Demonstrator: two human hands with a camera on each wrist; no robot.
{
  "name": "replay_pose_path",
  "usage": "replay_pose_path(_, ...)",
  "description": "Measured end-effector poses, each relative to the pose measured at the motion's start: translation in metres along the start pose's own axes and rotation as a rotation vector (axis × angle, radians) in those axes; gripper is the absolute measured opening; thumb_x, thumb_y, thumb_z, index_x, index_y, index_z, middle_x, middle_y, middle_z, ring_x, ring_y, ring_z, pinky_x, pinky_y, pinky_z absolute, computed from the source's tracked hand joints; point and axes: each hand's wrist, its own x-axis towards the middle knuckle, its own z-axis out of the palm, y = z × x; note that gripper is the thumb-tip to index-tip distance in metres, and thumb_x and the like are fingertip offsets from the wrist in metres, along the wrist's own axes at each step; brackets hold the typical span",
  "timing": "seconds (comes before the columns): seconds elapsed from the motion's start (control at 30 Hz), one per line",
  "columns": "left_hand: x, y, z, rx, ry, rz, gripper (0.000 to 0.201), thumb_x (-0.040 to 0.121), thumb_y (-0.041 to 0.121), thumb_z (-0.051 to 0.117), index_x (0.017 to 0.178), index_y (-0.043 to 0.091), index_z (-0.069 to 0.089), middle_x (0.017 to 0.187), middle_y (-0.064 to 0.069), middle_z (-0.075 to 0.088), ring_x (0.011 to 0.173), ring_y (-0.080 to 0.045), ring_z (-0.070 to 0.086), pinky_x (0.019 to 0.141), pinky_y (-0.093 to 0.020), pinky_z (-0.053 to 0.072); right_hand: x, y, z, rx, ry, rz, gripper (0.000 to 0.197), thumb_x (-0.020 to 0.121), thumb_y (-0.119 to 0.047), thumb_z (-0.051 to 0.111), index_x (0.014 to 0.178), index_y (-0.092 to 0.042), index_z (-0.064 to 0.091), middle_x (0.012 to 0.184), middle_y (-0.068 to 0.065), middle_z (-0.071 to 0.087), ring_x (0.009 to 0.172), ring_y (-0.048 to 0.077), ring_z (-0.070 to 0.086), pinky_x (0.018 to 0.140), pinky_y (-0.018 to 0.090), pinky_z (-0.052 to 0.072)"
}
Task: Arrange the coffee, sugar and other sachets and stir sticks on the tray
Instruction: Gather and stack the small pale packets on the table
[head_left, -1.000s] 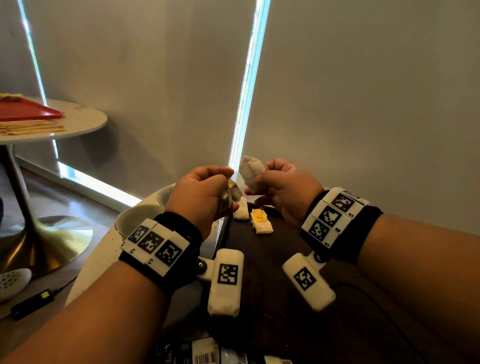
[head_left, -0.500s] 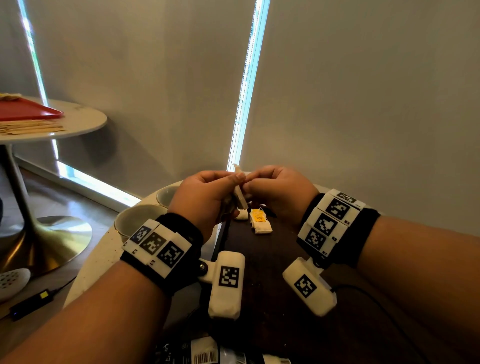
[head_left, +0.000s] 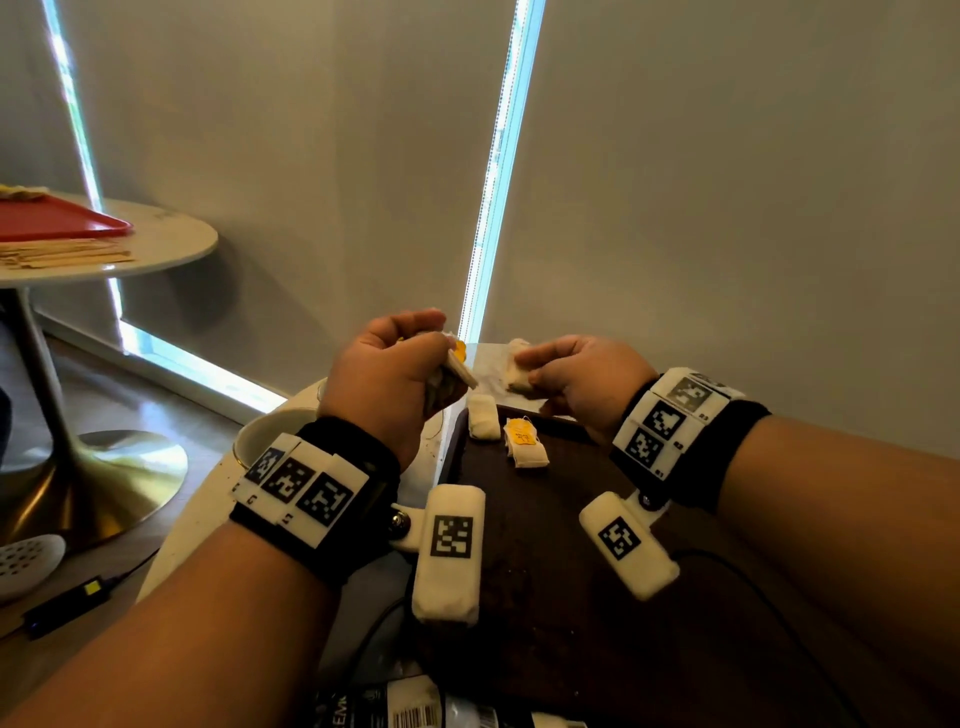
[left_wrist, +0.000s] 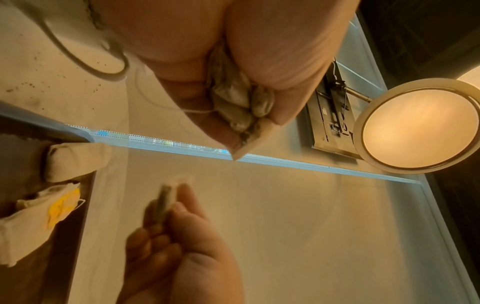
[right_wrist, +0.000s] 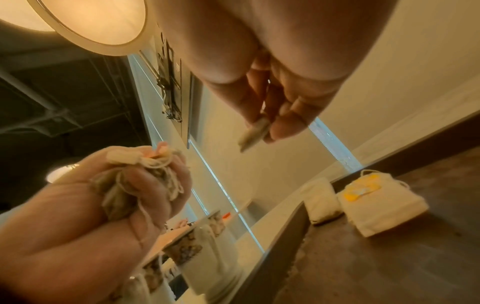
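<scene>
Sachets (head_left: 526, 442): two on tray (head_left: 545, 545).

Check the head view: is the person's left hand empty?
No: the left hand grips a bunch of tea bags, while the right hand pinches a single tea bag.

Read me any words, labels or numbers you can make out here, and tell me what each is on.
"EMI": partial white letters on the dark packet at the bottom edge of the head view; the rest is cut off.
Barcode on that packet: digits too small to read.
Yellow tag on the tea bag on the tray: print too blurred.
Wristband squares: patterns, no text.
</scene>
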Motion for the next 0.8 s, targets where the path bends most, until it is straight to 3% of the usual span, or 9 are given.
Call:
replay_pose_path(0.07,0.000,0.001,-0.001,-0.003,0.010,0.021,0.022,0.091,-0.002,0.063,0.107,0.011,0.066,0.092,-0.008,0.067,0.063,-0.011,0.070,0.060,-0.026,0.057,0.007,0.002,0.006,-0.099,-0.048,0.095,0.028,0.086,0.010,0.062,0.091,-0.016,0.073,0.099,0.008,0.074,0.089,0.022,0.073,0.085,0.039,0.060)
replay_pose_path(0.2,0.000,-0.001,-0.001,0.023,0.016,0.025,0.022,0.089,-0.001,0.065,0.107,0.013,0.068,0.096,-0.011,0.068,0.068,-0.014,0.071,0.062,-0.027,0.056,0.014,0.001,0.020,-0.368,-0.178,0.145,0.031,0.089,0.004,0.062,0.112,-0.014,0.072,0.110,0.008,0.070,0.093,0.018,0.069,0.076,0.028,0.057)
replay_pose_path(0.3,0.002,-0.003,-0.001,0.035,0.019,0.019,0.023,0.089,0.000,0.065,0.107,0.013,0.068,0.100,-0.012,0.067,0.071,-0.018,0.070,0.061,-0.028,0.056,0.017,0.003,0.030,-0.493,-0.225,0.172,0.030,0.092,-0.005,0.062,0.120,-0.015,0.069,0.117,0.010,0.068,0.103,0.021,0.066,0.082,0.029,0.055)
replay_pose_path(0.37,0.002,-0.003,-0.001,0.042,0.013,0.016,0.023,0.089,0.000,0.065,0.106,0.013,0.068,0.102,-0.014,0.067,0.075,-0.021,0.069,0.061,-0.028,0.055,0.020,0.005,0.035,-0.554,-0.249,0.169,0.030,0.094,-0.009,0.060,0.122,-0.014,0.068,0.117,0.012,0.067,0.101,0.022,0.066,0.084,0.031,0.054)
replay_pose_path(0.5,0.002,-0.004,-0.001,0.049,-0.001,0.007,0.023,0.088,-0.002,0.065,0.106,0.013,0.068,0.104,-0.015,0.067,0.079,-0.024,0.069,0.060,-0.027,0.055,0.025,0.011,0.039,-0.533,-0.232,0.144,0.031,0.093,-0.019,0.060,0.123,-0.011,0.067,0.094,0.005,0.069,0.069,0.014,0.063,0.057,0.025,0.050)
replay_pose_path(0.63,0.001,-0.003,-0.001,0.059,-0.012,0.011,0.024,0.089,-0.001,0.065,0.109,0.012,0.068,0.104,-0.014,0.067,0.079,-0.022,0.071,0.061,-0.027,0.056,0.029,0.009,0.045,-0.576,-0.233,0.226,0.032,0.092,-0.012,0.059,0.124,-0.009,0.063,0.117,0.013,0.067,0.092,0.024,0.067,0.066,0.026,0.050)
replay_pose_path(0.7,0.001,-0.003,-0.002,0.059,-0.016,0.013,0.024,0.089,-0.001,0.064,0.108,0.012,0.067,0.104,-0.014,0.067,0.076,-0.020,0.071,0.061,-0.027,0.056,0.030,0.009,0.046,-0.579,-0.219,0.222,0.033,0.092,-0.013,0.059,0.125,-0.010,0.062,0.116,0.012,0.066,0.098,0.025,0.068,0.068,0.027,0.051)
replay_pose_path(0.8,0.001,-0.003,-0.002,0.060,-0.016,0.015,0.024,0.089,-0.001,0.064,0.108,0.013,0.067,0.104,-0.014,0.067,0.077,-0.021,0.071,0.061,-0.027,0.056,0.030,0.010,0.046,-0.578,-0.178,0.219,0.031,0.090,-0.017,0.060,0.120,-0.010,0.065,0.109,0.011,0.069,0.093,0.023,0.069,0.067,0.027,0.050)
